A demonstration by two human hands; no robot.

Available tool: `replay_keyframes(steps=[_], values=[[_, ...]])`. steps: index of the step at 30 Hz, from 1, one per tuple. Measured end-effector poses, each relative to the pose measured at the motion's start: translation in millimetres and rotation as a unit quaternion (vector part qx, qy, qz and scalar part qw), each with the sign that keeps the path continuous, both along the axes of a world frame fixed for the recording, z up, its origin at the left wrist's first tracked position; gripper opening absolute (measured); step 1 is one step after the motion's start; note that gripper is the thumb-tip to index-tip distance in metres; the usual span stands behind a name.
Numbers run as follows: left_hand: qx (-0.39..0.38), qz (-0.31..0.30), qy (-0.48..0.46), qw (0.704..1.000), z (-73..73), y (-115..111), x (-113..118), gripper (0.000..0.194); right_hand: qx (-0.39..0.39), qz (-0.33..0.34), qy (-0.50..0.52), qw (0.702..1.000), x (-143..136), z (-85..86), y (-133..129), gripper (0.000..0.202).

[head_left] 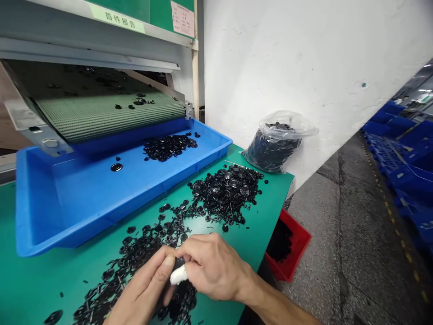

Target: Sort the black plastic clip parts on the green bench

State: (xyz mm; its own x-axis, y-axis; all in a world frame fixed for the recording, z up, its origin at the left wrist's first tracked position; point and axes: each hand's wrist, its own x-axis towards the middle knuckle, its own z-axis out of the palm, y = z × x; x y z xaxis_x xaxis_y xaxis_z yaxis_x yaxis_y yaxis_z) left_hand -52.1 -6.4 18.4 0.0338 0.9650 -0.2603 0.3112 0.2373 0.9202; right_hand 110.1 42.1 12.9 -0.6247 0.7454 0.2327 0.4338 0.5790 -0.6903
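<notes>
My left hand (147, 286) and my right hand (216, 266) meet low in the middle of the head view, above the green table. Pinched between their fingertips is a small black part (179, 262), mostly covered, so its shape is unclear. A white wrap (178, 275) covers the tip of my right thumb. Around and under the hands spreads a band of loose black parts (135, 253), round discs mixed with thin sticks. Just beyond my right hand rises a larger pile of the same black parts (223, 194).
A blue tray (111, 221) holding some black parts stands under a green ribbed conveyor belt (111, 117). At the table's back right corner a clear plastic bag (274, 149) of black discs leans by the white wall. A red bin (297, 248) sits on the floor, right.
</notes>
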Motion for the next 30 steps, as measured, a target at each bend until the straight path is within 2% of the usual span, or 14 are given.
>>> replay_keyframes(steps=[4, 6, 8, 9, 10, 12, 14, 16, 19, 22, 27, 30], values=[[-0.023, 0.043, -0.047, 0.998, -1.6, 0, 6, 0.042, -0.061, -0.049, 0.046, 0.996, -10, -6.6, -5, 0.021], [-0.017, 0.047, -0.046, 0.998, -2.3, 1, 6, 0.042, -0.102, -0.028, 0.063, 0.992, -8, -7.6, 1, 0.026], [-0.007, 0.054, -0.048, 0.997, -0.6, 3, 5, 0.040, -0.101, -0.018, 0.046, 0.994, 0, -5.9, 15, 0.030], [-0.008, 0.062, -0.062, 0.996, 0.8, 4, 5, 0.038, -0.080, -0.030, 0.017, 0.996, 5, -4.1, 23, 0.031], [-0.015, 0.077, -0.086, 0.993, 2.4, 5, 4, 0.035, -0.029, -0.077, -0.023, 0.996, 12, -1.9, 33, 0.034], [-0.041, 0.112, -0.162, 0.980, 4.4, 8, 1, 0.030, 0.046, -0.141, -0.137, 0.979, 22, 2.4, 52, 0.036], [-0.070, 0.135, -0.253, 0.955, 4.3, 11, -2, 0.032, 0.063, -0.149, -0.235, 0.959, 28, 5.3, 66, 0.036], [-0.086, 0.145, -0.332, 0.928, 2.1, 14, -5, 0.032, 0.054, -0.131, -0.276, 0.951, 29, 6.1, 73, 0.031], [-0.084, 0.157, -0.405, 0.897, -1.5, 17, -9, 0.021, 0.051, -0.118, -0.269, 0.955, 28, 4.9, 73, 0.028], [-0.062, 0.160, -0.440, 0.881, -2.9, 17, -12, 0.016, 0.047, -0.109, -0.256, 0.959, 29, 4.0, 69, 0.031], [-0.051, 0.162, -0.447, 0.878, -2.7, 17, -16, 0.008, 0.027, -0.093, -0.222, 0.970, 30, 3.4, 68, 0.043], [-0.049, 0.147, -0.451, 0.879, -3.5, 17, -15, 0.009, 0.013, -0.092, -0.169, 0.981, 30, 1.0, 68, 0.042]])
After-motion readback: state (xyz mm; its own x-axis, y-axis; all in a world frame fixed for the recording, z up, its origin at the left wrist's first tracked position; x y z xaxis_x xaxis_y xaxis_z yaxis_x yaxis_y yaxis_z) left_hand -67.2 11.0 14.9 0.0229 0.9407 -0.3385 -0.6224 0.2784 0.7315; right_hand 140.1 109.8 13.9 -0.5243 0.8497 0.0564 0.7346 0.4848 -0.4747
